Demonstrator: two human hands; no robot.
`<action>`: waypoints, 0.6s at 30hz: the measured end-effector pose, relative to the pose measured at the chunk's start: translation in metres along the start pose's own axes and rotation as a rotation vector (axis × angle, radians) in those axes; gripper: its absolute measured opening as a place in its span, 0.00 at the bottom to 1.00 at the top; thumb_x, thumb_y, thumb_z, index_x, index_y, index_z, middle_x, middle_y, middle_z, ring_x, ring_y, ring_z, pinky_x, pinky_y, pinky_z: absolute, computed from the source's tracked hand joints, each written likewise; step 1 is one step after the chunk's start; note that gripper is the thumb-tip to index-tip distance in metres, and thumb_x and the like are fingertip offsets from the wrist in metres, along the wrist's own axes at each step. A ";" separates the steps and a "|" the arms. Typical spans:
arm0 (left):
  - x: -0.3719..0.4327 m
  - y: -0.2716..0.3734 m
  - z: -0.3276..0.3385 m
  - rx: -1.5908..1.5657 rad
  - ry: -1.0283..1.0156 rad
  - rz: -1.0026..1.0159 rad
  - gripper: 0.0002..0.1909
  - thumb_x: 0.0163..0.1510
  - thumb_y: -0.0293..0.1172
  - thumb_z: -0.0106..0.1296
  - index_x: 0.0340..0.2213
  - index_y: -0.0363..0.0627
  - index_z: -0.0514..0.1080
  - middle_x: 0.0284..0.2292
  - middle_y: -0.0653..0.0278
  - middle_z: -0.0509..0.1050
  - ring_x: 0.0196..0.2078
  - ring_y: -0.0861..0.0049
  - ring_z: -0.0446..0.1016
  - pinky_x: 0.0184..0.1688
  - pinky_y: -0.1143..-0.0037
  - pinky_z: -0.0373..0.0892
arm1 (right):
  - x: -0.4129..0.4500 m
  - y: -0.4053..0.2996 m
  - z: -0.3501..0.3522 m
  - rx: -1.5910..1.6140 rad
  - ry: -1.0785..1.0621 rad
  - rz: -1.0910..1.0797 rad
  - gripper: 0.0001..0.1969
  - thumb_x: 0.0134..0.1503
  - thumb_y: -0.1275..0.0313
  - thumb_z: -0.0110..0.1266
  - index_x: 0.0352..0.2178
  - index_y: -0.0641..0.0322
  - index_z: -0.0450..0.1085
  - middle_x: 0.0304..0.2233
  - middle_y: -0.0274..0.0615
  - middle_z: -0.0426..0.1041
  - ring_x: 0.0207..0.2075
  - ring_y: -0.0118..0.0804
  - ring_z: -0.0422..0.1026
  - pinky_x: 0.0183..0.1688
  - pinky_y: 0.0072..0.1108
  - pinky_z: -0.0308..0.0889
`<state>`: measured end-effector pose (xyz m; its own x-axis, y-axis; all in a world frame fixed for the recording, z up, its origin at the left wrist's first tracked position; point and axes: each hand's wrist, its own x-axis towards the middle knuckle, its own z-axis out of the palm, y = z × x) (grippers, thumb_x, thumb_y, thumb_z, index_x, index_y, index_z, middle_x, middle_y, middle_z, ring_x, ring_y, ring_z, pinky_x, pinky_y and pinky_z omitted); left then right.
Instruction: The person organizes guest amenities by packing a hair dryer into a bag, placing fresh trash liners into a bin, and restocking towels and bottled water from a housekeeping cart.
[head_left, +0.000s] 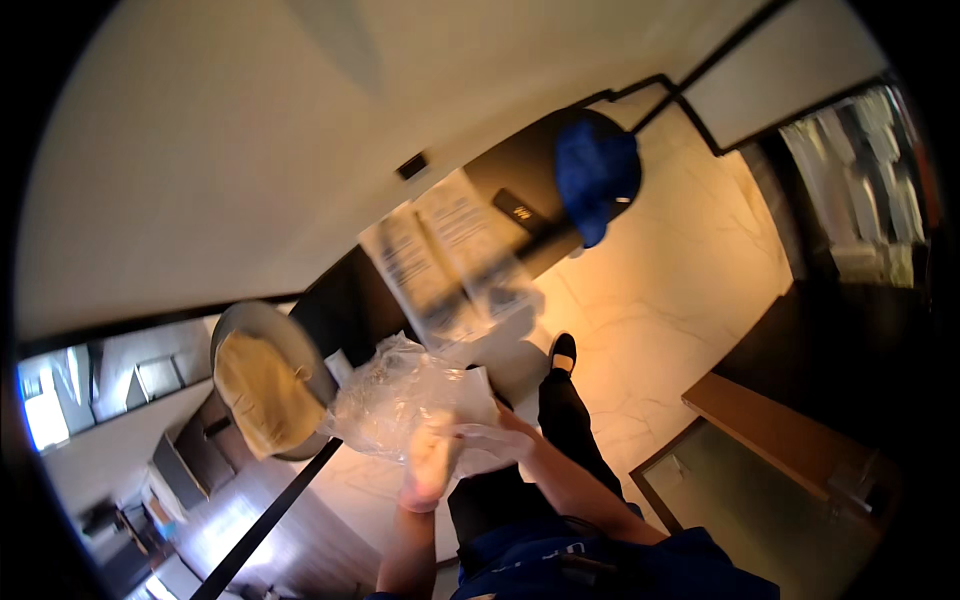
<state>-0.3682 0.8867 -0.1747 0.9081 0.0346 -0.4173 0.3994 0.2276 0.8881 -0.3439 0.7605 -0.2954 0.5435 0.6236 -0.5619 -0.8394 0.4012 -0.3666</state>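
Note:
A crumpled clear plastic bag (394, 394) spreads out just beyond my hands. My left hand (435, 450) is blurred, its fingers curled together against the near edge of the plastic. A pale band or cuff circles that wrist. My right hand (515, 424) reaches in from the other side, and its fingers are hidden behind the plastic and a white sheet-like piece (472, 390). Translucent film (495, 442) lies across the gap between both wrists. Motion blur hides how the right fingers are closed.
A dark table (517, 161) along the wall bears open printed pages (442, 255), a dark phone-like object (517, 210) and a blue cloth (592, 176). To the left stands a round-backed chair with a tan cloth bag (262, 394). A wooden ledge (757, 431) is at right.

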 end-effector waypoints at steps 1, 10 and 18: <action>0.001 -0.006 0.009 -0.090 0.040 -0.045 0.13 0.52 0.24 0.43 0.40 0.37 0.66 0.30 0.66 0.69 0.32 0.83 0.67 0.33 0.81 0.63 | -0.006 -0.009 -0.007 0.187 -0.055 0.026 0.27 0.57 0.60 0.45 0.56 0.56 0.50 0.54 0.40 0.57 0.52 0.33 0.59 0.55 0.25 0.55; 0.040 -0.011 0.147 -0.563 0.077 -0.187 0.14 0.53 0.29 0.47 0.42 0.40 0.65 0.37 0.59 0.70 0.40 0.68 0.71 0.44 0.71 0.68 | -0.145 -0.188 -0.144 0.013 0.188 -0.396 0.06 0.50 0.75 0.50 0.31 0.58 0.62 0.30 0.35 0.64 0.32 0.30 0.65 0.39 0.27 0.65; 0.082 -0.009 0.318 -0.267 -0.149 0.097 0.23 0.55 0.43 0.45 0.45 0.38 0.62 0.41 0.56 0.68 0.45 0.64 0.68 0.48 0.67 0.66 | -0.286 -0.306 -0.216 -0.067 0.563 -0.624 0.07 0.51 0.77 0.51 0.33 0.65 0.64 0.27 0.36 0.67 0.25 0.26 0.67 0.28 0.18 0.67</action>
<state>-0.2574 0.5784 -0.1556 0.9565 -0.0699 -0.2831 0.2812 0.4781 0.8321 -0.2416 0.3145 -0.1829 0.8427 -0.1342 -0.5213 -0.3925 0.5096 -0.7657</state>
